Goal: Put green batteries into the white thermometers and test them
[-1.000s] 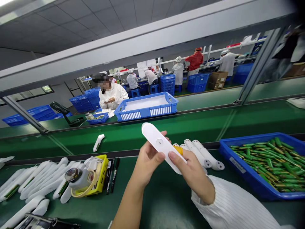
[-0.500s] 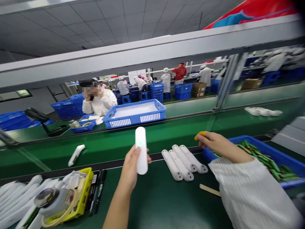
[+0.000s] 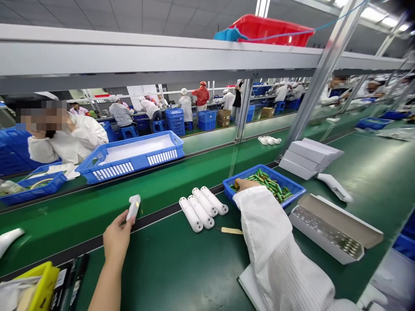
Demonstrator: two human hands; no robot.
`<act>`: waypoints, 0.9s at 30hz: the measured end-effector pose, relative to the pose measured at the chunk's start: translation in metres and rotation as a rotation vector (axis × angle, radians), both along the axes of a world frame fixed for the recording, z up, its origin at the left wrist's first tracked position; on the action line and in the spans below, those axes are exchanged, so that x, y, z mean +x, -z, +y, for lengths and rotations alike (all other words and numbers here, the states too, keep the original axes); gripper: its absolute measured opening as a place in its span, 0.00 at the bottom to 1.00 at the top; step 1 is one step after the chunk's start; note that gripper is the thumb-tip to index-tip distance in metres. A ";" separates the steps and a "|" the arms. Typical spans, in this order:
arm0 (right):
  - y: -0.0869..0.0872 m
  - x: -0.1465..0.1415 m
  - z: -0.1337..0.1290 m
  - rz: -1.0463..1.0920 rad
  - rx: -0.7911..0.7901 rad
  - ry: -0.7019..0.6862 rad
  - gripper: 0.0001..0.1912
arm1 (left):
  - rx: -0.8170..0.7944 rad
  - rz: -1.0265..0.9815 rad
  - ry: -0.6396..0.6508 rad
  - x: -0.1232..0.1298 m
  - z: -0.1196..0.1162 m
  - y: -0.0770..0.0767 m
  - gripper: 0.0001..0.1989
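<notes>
My left hand [image 3: 118,235] grips a white handheld device [image 3: 133,208] with a bent head, tilted up near the belt's dark edge. A small yellowish light shows on its side. My right hand [image 3: 247,184], yellow cover on a fingertip, reaches into the blue tray [image 3: 295,194] of green batteries [image 3: 270,183]. Its fingers are mostly hidden, so whether they hold a battery cannot be seen. Left of the tray, several white device bodies [image 3: 201,209] lie side by side. A thin tool with a pale flat handle [image 3: 231,231] lies near my right sleeve.
An opened white box [image 3: 324,235] of batteries stands right of the tray, with white boxes [image 3: 304,160] and another white device [image 3: 335,188] behind. A blue crate [image 3: 136,157] stands across the green belt [image 3: 97,205]. A yellow basket [image 3: 42,283] sits lower left; a metal post [image 3: 311,95] rises at right.
The view has swung to the right. My left hand has turned the white device from front-on to side-on. My right hand has gone from above the tray's edge into the batteries.
</notes>
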State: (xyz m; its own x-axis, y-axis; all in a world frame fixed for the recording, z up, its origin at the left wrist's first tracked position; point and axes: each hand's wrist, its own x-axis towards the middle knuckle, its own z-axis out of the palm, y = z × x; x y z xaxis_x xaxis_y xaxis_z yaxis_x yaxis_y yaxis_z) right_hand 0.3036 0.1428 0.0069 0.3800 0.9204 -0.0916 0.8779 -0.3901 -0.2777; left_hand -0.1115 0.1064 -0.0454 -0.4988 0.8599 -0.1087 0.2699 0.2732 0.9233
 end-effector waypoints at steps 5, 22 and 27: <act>-0.001 -0.003 0.004 0.102 -0.139 -0.028 0.12 | 0.029 0.199 -0.035 -0.003 0.005 0.006 0.28; -0.046 -0.046 0.001 1.159 0.388 -0.158 0.14 | 0.159 0.516 0.684 0.108 -0.042 0.008 0.09; -0.053 -0.103 -0.013 1.577 0.183 -0.412 0.15 | 0.142 0.407 0.500 0.075 -0.025 -0.010 0.16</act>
